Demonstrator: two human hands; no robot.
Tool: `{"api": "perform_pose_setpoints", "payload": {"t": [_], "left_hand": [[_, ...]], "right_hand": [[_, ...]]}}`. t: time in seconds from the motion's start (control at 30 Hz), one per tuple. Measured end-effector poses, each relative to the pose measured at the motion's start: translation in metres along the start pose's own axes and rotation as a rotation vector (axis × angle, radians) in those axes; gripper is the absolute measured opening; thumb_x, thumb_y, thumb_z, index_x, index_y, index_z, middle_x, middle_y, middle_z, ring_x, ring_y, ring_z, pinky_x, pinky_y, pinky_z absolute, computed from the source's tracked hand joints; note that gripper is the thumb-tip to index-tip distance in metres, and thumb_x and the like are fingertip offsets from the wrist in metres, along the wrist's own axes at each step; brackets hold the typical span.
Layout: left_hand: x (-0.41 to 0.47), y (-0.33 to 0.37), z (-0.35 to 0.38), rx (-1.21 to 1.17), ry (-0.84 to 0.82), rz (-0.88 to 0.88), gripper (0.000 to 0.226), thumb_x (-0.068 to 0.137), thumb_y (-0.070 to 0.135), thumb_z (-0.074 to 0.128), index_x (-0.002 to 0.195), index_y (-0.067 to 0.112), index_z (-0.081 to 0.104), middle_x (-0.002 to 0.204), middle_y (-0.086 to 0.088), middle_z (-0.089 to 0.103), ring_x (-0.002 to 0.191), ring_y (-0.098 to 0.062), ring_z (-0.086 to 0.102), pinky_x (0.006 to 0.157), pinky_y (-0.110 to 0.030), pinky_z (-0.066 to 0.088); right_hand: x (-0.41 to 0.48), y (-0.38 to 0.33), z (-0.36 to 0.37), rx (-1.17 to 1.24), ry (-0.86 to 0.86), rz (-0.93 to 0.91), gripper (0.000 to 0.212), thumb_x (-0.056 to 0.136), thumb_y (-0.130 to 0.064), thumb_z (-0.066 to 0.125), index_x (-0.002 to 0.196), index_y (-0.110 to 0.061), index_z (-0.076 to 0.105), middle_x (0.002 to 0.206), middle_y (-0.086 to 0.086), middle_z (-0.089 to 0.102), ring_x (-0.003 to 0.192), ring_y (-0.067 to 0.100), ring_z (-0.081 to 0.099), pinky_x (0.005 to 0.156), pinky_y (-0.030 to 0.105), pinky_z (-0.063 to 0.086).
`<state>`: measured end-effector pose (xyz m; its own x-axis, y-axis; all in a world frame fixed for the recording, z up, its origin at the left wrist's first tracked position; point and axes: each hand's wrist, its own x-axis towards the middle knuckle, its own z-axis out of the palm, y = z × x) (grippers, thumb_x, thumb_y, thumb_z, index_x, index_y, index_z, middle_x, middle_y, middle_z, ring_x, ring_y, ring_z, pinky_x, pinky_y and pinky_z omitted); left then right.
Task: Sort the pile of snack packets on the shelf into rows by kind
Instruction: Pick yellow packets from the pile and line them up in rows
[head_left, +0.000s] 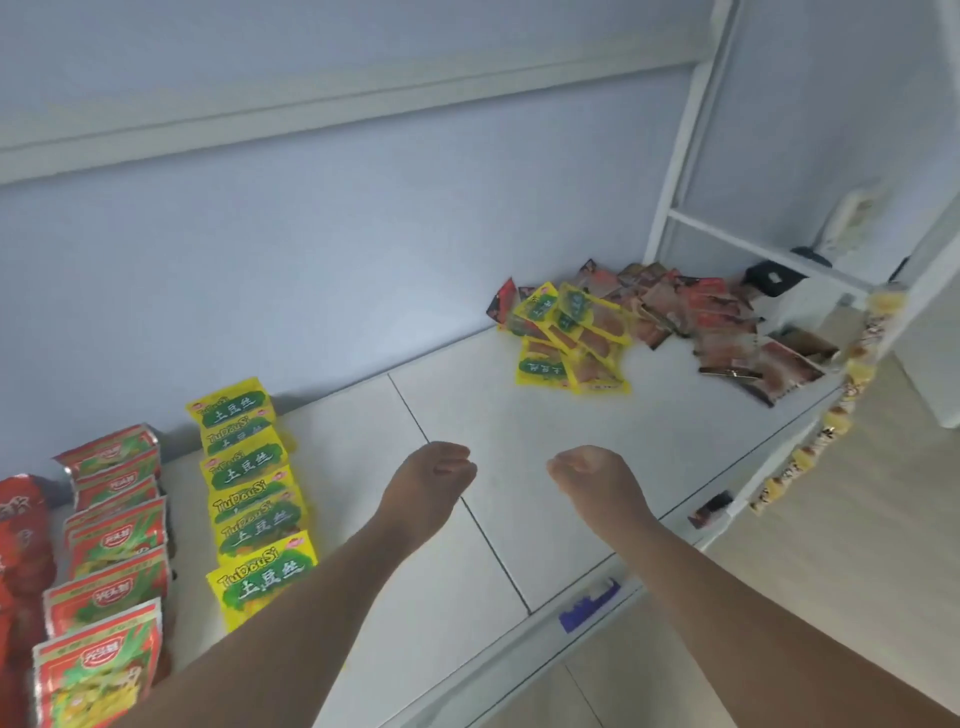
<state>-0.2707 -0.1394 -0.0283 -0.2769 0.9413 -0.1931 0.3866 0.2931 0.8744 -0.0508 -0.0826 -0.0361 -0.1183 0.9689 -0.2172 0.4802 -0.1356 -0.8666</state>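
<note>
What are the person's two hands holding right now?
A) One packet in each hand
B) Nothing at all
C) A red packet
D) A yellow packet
B: the left hand and the right hand are both curled into fists above a bare part of the shelf, and neither has a packet in it.

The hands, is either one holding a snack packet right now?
No, the left hand and the right hand are both curled, holding nothing, above the shelf.
</note>
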Motion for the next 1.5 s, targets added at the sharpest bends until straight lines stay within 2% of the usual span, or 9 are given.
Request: {"api": "perform_pose_setpoints", "payload": {"t": [0.27, 0.43, 0.63, 0.8, 1.0, 1.1, 1.2, 1.37, 1.5], "left_hand": [[0.034, 0.057, 0.117, 0.010, -0.092, -0.004, 0.011, 0.094, 0.027, 0.068, 0.104, 0.032, 0.067, 0.107, 0.012, 0.073, 0.099, 0.000, 0.068, 0.074, -0.014, 0.049], [0.055, 0.067, 0.156, 0.049, -0.143, -0.037, 0.011, 0.096, 0.029, 0.067, 0.106, 0.031, 0.067, 0.110, 0.011, 0.072, 0.103, -0.006, 0.069, 0.089, -0.025, 0.054], [0.101, 0.076, 0.167, 0.091, -0.134, -0.076, 0.017, 0.095, 0.031, 0.066, 0.110, 0.026, 0.070, 0.101, 0.010, 0.075, 0.096, -0.006, 0.070, 0.078, -0.022, 0.051], [0.156, 0.087, 0.170, 0.040, -0.108, -0.138, 0.014, 0.089, 0.026, 0.064, 0.096, 0.021, 0.075, 0.083, 0.002, 0.076, 0.074, -0.013, 0.066, 0.073, -0.029, 0.052], [0.220, 0.100, 0.176, 0.002, -0.090, -0.128, 0.027, 0.079, 0.040, 0.058, 0.076, 0.015, 0.067, 0.075, -0.006, 0.063, 0.072, -0.019, 0.054, 0.071, -0.034, 0.043], [0.243, 0.102, 0.177, -0.002, -0.060, -0.172, 0.027, 0.078, 0.041, 0.058, 0.075, 0.015, 0.062, 0.073, -0.004, 0.055, 0.068, -0.018, 0.048, 0.068, -0.033, 0.039], [0.263, 0.101, 0.183, -0.012, -0.030, -0.215, 0.031, 0.083, 0.034, 0.061, 0.071, 0.007, 0.052, 0.073, -0.006, 0.048, 0.063, -0.018, 0.040, 0.064, -0.032, 0.032], [0.294, 0.108, 0.197, -0.048, 0.066, -0.331, 0.022, 0.093, 0.031, 0.066, 0.074, 0.023, 0.058, 0.075, -0.006, 0.058, 0.063, -0.020, 0.051, 0.061, -0.029, 0.043], [0.314, 0.110, 0.209, -0.024, 0.145, -0.412, 0.040, 0.091, 0.037, 0.067, 0.074, 0.001, 0.063, 0.068, -0.008, 0.054, 0.053, -0.020, 0.044, 0.054, -0.028, 0.038]], "right_hand": [[0.041, 0.061, -0.098, 0.055, 0.007, 0.093, 0.025, 0.091, -0.030, 0.066, 0.107, -0.013, 0.070, 0.090, -0.003, 0.069, 0.074, 0.008, 0.061, 0.065, 0.022, 0.043], [0.066, 0.090, -0.124, 0.055, -0.023, 0.162, 0.024, 0.091, -0.031, 0.067, 0.106, -0.012, 0.070, 0.084, -0.006, 0.067, 0.070, 0.007, 0.060, 0.061, 0.021, 0.042], [0.109, 0.092, -0.124, 0.052, -0.087, 0.208, 0.021, 0.092, -0.029, 0.065, 0.103, -0.012, 0.070, 0.081, -0.003, 0.069, 0.066, 0.009, 0.060, 0.061, 0.022, 0.045], [0.156, 0.076, -0.135, -0.062, -0.171, 0.179, 0.011, 0.092, -0.032, 0.065, 0.090, -0.021, 0.067, 0.081, -0.007, 0.066, 0.066, 0.006, 0.058, 0.062, 0.022, 0.042], [0.223, 0.050, -0.155, -0.215, -0.170, 0.091, 0.017, 0.091, -0.035, 0.064, 0.077, -0.030, 0.057, 0.077, -0.010, 0.061, 0.070, 0.007, 0.056, 0.061, 0.024, 0.039], [0.256, 0.041, -0.160, -0.305, -0.245, 0.040, 0.007, 0.091, -0.033, 0.063, 0.093, -0.027, 0.062, 0.089, -0.012, 0.062, 0.083, 0.008, 0.060, 0.063, 0.023, 0.040], [0.294, 0.033, -0.165, -0.328, -0.236, 0.014, 0.029, 0.092, -0.031, 0.065, 0.118, -0.018, 0.064, 0.110, -0.006, 0.064, 0.103, 0.012, 0.061, 0.076, 0.026, 0.043], [0.365, 0.019, -0.168, -0.335, -0.255, -0.068, 0.032, 0.091, -0.029, 0.068, 0.120, -0.016, 0.064, 0.118, -0.007, 0.060, 0.111, 0.014, 0.060, 0.085, 0.029, 0.043], [0.415, 0.007, -0.165, -0.435, -0.261, -0.173, 0.045, 0.089, -0.029, 0.071, 0.130, -0.015, 0.058, 0.124, 0.001, 0.063, 0.114, 0.019, 0.060, 0.086, 0.031, 0.045]]}}
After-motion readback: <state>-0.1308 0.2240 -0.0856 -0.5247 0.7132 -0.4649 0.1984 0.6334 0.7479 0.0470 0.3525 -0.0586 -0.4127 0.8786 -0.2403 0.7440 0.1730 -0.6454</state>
